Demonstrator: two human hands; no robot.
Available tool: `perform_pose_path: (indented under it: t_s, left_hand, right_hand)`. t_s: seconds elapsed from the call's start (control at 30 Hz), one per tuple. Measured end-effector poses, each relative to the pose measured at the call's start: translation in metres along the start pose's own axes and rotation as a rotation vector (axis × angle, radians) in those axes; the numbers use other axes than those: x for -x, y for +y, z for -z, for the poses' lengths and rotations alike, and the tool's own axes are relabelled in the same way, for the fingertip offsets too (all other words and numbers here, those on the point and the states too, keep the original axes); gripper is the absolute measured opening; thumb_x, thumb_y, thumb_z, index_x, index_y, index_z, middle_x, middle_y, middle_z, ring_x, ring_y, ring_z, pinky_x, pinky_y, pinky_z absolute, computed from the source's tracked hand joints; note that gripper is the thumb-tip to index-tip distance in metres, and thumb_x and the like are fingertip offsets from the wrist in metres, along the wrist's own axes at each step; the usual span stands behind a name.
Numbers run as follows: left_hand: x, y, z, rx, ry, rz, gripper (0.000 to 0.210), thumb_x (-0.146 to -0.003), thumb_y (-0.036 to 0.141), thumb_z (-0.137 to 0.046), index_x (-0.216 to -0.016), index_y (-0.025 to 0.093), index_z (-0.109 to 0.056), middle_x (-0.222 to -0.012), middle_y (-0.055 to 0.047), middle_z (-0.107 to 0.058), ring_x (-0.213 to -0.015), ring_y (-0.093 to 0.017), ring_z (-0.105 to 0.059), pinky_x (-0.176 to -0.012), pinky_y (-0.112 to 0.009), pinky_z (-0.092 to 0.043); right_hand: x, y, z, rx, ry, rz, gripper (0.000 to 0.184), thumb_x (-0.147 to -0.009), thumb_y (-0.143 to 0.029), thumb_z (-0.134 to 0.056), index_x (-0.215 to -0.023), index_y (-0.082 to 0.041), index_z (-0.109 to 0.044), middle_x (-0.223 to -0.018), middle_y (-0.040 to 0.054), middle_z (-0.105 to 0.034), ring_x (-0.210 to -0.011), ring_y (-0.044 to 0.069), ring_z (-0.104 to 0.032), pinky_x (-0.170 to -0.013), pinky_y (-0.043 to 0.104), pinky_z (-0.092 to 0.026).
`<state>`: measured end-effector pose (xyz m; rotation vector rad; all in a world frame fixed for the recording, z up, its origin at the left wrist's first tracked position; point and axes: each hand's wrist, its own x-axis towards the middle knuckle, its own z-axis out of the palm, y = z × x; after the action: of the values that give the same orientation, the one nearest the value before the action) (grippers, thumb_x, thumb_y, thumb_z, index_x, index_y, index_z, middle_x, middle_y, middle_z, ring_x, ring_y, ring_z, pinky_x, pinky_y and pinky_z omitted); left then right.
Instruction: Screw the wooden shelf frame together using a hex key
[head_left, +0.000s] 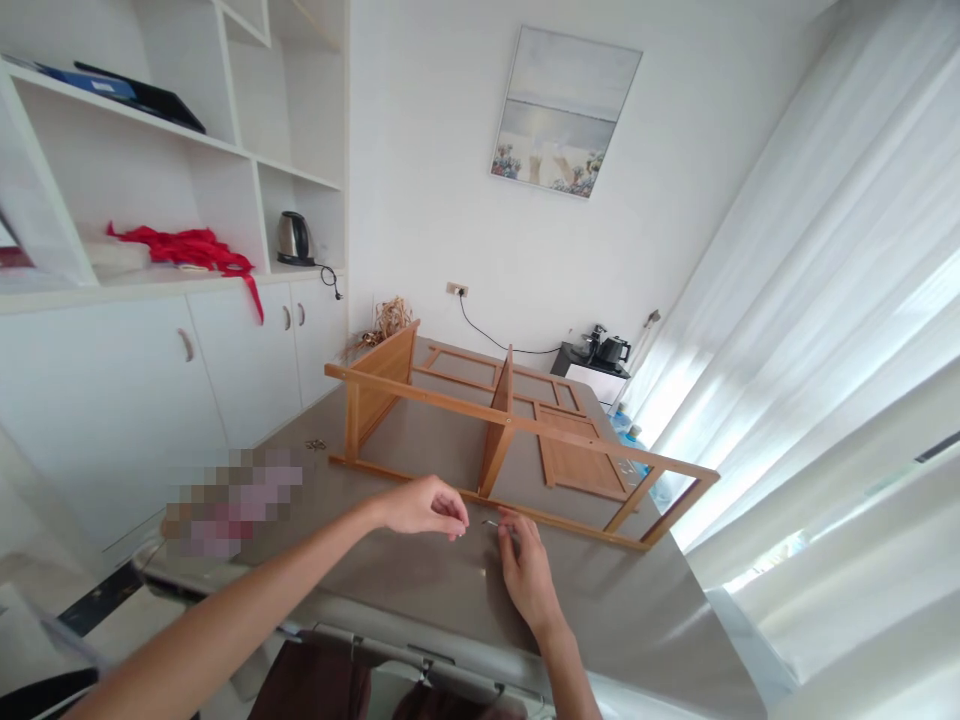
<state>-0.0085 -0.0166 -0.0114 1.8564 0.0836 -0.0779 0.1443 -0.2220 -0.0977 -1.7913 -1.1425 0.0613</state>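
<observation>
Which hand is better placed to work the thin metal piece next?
Probably the right hand: the thin metal piece is at its fingertips, near the wooden frame's lower rail. The left hand is apart from it; whether it holds anything is unclear.

Smooth wooden frame [508, 419] with a soft sheen, smooth glossy tabletop [637, 610], shiny metal-looking rod [490, 523]

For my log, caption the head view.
Left hand and right hand beside a brown rectangular wooden frame on a grey table.

Left hand [426, 508] in a pinch, right hand [526, 568] with bent fingers
</observation>
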Motion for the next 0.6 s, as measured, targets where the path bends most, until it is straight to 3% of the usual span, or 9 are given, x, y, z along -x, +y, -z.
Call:
perform_pose_path:
  t_s: [0.13,0.27,0.47,0.6]
  left_hand:
    - [-0.045,-0.005,-0.036,0.118,0.041,-0.106,0.038,-0.079,0.05,-0.076,-0.094,0.015,-0.074,-0.091,-0.008,-0.076,-0.086,-0.018,-0.069,-0.083,-0.029,-0.051]
    - [-0.065,-0.02,-0.053,0.204,0.158,-0.128,0.041,-0.085,0.053,-0.07,-0.099,0.015,-0.069,-0.101,-0.01,-0.075,-0.089,-0.017,-0.068,-0.079,-0.028,-0.05]
    - [-0.043,-0.046,-0.037,0.267,0.314,-0.077,0.045,-0.084,0.057,-0.07,-0.097,0.015,-0.065,-0.09,-0.006,-0.071,-0.081,-0.016,-0.066,-0.074,-0.028,-0.049]
    - [-0.031,-0.042,-0.031,0.336,0.365,-0.038,0.046,-0.083,0.059,-0.07,-0.096,0.016,-0.065,-0.09,-0.005,-0.071,-0.077,-0.015,-0.066,-0.071,-0.028,-0.049]
  right_hand:
    - [0.02,0.012,0.031,-0.069,0.045,-0.095,0.029,-0.1,-0.048,-0.047,-0.1,-0.024,-0.062,-0.101,0.0071,-0.072,-0.095,0.02,-0.069,-0.089,0.033,-0.053]
    - [0.034,0.028,0.047,-0.159,0.119,-0.19,0.031,-0.1,-0.054,-0.045,-0.1,-0.024,-0.055,-0.095,0.007,-0.073,-0.09,0.02,-0.071,-0.083,0.032,-0.055]
    - [0.031,0.033,0.043,-0.321,0.15,-0.231,0.038,-0.094,-0.061,-0.052,-0.106,-0.025,-0.051,-0.095,0.0076,-0.075,-0.087,0.021,-0.072,-0.084,0.034,-0.056]
    - [0.023,0.027,0.04,-0.411,0.131,-0.246,0.047,-0.091,-0.064,-0.056,-0.115,-0.023,-0.054,-0.1,0.0102,-0.076,-0.089,0.022,-0.072,-0.086,0.036,-0.056]
